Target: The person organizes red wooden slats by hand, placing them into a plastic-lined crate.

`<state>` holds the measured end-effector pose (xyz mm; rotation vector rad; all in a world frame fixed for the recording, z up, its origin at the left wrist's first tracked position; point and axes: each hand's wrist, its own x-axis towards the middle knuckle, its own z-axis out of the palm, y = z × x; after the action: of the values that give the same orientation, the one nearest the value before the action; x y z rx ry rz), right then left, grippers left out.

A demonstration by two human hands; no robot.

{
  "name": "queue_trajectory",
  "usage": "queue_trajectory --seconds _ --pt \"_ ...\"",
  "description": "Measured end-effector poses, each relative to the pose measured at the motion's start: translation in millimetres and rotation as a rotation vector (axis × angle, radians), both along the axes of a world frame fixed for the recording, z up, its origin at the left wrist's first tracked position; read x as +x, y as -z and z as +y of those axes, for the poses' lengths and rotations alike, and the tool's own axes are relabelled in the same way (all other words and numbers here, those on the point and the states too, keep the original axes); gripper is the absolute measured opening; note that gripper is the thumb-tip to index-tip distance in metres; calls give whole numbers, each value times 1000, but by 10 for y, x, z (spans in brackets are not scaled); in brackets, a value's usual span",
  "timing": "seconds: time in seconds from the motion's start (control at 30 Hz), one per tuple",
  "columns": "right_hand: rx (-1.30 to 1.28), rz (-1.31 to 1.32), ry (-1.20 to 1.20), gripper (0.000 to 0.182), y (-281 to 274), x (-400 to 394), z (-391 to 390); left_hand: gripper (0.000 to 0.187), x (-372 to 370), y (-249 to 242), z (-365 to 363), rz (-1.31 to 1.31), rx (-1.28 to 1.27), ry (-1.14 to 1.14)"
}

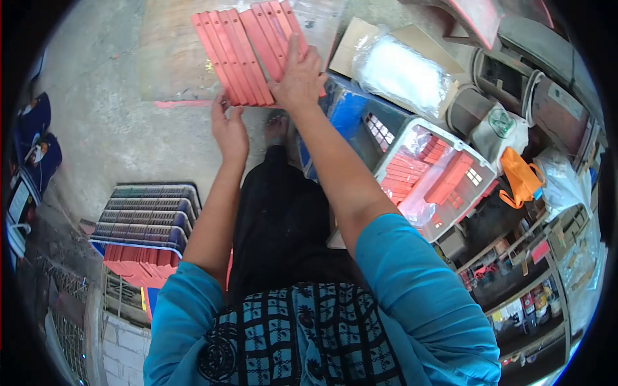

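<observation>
Two groups of red strips with small holes lie side by side on a worn board: a left group (233, 59) and a right group (265, 32). My left hand (230, 128) is cupped at the near end of the left group, its thumb apart from the fingers and the fingertips at the strip ends. Over the right group rests my right hand (299, 80), with the index finger stretched along the strips and the thumb towards the gap between groups. Part of the right group is hidden beneath this hand.
The board (174, 45) lies ahead. To my right, a pale crate (467, 145) holds more red strips and clear plastic, beside a blue container (344, 103) and a plastic-wrapped bundle (402, 71). At my left, stacked baskets (148, 215) sit above red pieces (141, 264).
</observation>
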<state>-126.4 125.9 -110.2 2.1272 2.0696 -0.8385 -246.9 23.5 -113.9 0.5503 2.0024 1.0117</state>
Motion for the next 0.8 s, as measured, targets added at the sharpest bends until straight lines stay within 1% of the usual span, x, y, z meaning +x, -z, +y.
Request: queue_trajectory --seconds 0.07,0.1,0.2,0.23,0.33,0.4,0.47,0.5,0.53,0.6,0.67,0.8 --pt "-30 -14 -11 111 -41 23 53 42 80 -113 100 -112 37 -43" --pt "-19 -68 -33 112 -69 17 62 41 115 -169 142 -190 26 -33" --pt "-56 54 19 112 -138 68 84 41 223 -273 307 -419 -63 -42" --pt "-49 101 58 112 -161 68 73 40 287 -264 388 -466 -55 -86" --pt "-18 279 154 110 -214 89 -43 40 352 -380 619 -772 -52 -110" --pt "29 449 188 108 -248 126 -181 40 413 -307 685 -752 3 -163" --pt "12 557 85 107 -383 236 -332 40 449 -339 652 -743 80 -186" --pt "9 599 37 106 -484 334 -397 40 455 -548 622 -752 130 -180" --pt "30 677 53 105 -577 402 -461 40 484 -743 565 -768 178 -172" --pt "84 824 82 103 -764 491 -593 42 500 -1003 380 -844 164 -223" --pt "68 855 95 97 -1080 625 -735 44 600 -1379 230 -917 167 -227" --pt "97 933 149 90 -1575 1008 -1096 47 867 -1826 -104 -973 92 -156"
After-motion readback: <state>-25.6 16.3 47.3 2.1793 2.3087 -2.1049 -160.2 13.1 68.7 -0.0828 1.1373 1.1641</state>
